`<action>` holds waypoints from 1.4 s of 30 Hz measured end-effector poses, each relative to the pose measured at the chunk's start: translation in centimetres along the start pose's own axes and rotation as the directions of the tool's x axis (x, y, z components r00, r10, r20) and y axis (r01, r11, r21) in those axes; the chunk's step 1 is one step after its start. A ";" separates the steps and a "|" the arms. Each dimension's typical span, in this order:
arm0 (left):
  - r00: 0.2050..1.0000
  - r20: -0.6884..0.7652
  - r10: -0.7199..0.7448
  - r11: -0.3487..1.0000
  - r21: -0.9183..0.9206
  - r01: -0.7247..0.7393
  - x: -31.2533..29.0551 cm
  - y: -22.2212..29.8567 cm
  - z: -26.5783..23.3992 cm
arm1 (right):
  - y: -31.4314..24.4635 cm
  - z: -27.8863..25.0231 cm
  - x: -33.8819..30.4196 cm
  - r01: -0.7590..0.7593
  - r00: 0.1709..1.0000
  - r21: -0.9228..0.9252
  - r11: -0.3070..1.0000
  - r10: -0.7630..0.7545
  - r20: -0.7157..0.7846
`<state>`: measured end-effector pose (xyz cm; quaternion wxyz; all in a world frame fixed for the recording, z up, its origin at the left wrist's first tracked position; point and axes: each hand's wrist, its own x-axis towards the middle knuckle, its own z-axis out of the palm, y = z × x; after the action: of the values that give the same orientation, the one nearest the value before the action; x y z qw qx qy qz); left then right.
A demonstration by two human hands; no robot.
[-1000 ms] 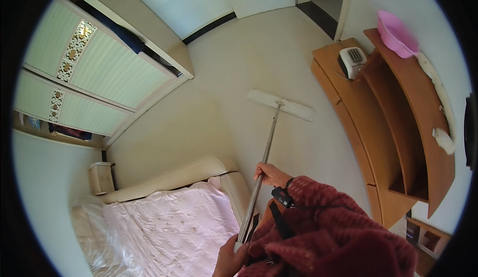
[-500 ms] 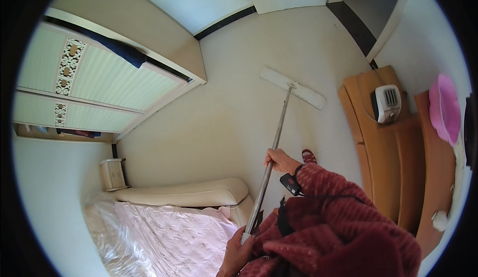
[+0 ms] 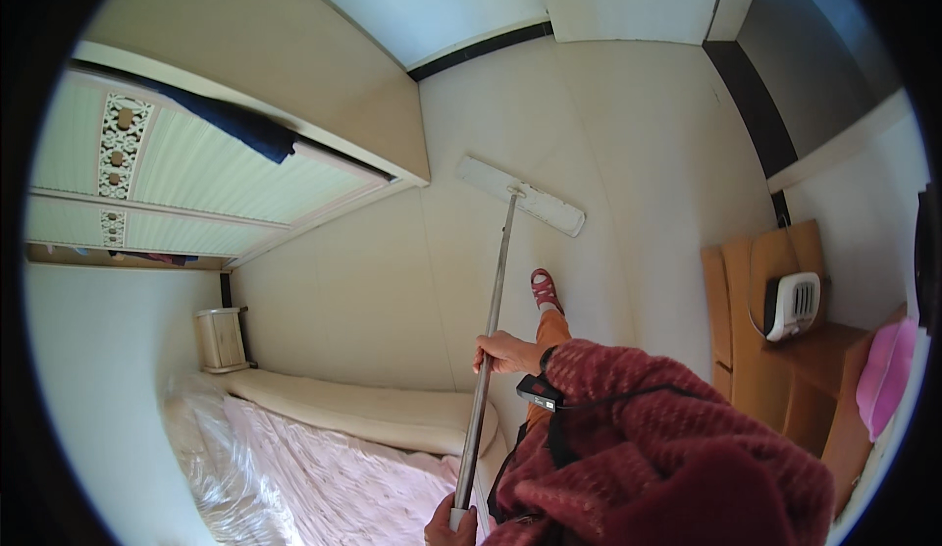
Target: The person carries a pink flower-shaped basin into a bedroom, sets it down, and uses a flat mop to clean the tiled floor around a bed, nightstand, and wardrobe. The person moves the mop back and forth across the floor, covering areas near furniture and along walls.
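A flat mop with a long metal pole point(image 3: 498, 276) slants up and away from my body. Its wide white head point(image 3: 551, 210) lies on the pale floor ahead of me. My right hand point(image 3: 508, 352) is wrapped around the middle of the pole. Lower down, at the picture's bottom edge, my left hand point(image 3: 449, 526) grips the pole's white end. My foot in a red sandal point(image 3: 545, 289) is on the floor a little behind the mop head.
A bed with a pink quilt point(image 3: 343, 472) and cream padded end point(image 3: 363, 404) lies at left. A wardrobe point(image 3: 206, 168) and small cabinet point(image 3: 224, 340) stand beyond. At right, a brown wooden cabinet point(image 3: 746, 291) carries a white heater point(image 3: 793, 306), with a pink basin point(image 3: 885, 379) nearby. A doorway point(image 3: 800, 55) opens far right.
I have stepped forward, and my sandalled foot and lower leg now show more. The mop head sits further left in view. Both hands keep their grip on the pole.
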<state>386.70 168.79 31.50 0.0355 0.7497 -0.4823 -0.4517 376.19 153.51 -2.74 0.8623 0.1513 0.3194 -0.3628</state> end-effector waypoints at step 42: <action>0.710 0.607 0.356 0.455 0.551 -0.699 26.1 48.7 14.4 | -50.1 -9.1 -16.6 0.620 0.704 0.658 0.427 -0.674 -0.225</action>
<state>346.06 128.71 30.05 -0.2364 0.3874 -0.8322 -0.3186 327.10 132.13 -0.10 0.5438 0.3143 0.1608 -0.7613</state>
